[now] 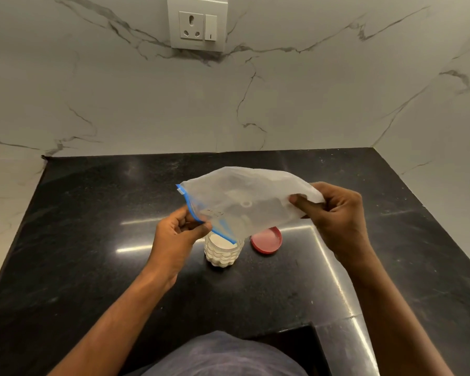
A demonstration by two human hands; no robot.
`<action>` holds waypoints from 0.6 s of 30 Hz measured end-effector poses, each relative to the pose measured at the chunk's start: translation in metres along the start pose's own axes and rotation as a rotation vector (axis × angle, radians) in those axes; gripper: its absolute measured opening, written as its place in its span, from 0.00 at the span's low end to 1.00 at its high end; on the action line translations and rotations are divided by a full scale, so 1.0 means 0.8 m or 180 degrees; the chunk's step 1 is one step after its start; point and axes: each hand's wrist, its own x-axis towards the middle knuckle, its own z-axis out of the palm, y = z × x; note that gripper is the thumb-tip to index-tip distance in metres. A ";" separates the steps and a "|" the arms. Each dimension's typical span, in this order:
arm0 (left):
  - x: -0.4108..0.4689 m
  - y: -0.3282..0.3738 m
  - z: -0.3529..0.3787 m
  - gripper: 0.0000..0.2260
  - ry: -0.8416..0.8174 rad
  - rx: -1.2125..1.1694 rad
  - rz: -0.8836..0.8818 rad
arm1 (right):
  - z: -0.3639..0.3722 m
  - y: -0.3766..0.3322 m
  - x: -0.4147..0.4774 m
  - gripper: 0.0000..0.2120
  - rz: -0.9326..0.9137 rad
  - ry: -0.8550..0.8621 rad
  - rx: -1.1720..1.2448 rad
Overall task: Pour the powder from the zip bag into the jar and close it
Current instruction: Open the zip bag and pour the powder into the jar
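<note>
Grey cloth (223,356) at 6 o'clock, nearest lens. Left hand (178,234) pinched zip bag (244,202) at blue seal; right hand (337,213) gripped bag's bottom, raised. Mouth sat over ribbed clear jar (221,252), powder near rim. Bag thin, crinkled, looked almost spent. Judged pour ending; next, red round lid (266,240), at jar's 3 o'clock on glossy black counter (92,240), needs fitting.
</note>
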 end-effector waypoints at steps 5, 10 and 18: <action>0.003 0.014 0.005 0.14 -0.0249 -0.0221 0.0096 | 0.001 0.000 -0.006 0.09 0.0219 0.0096 0.0668; 0.008 0.014 0.012 0.11 -0.0147 0.0018 0.0244 | 0.002 0.011 -0.006 0.08 0.0167 0.0298 0.0542; 0.003 0.007 0.001 0.09 -0.0038 0.0296 0.0223 | 0.015 0.017 -0.013 0.07 0.0172 0.0276 0.0371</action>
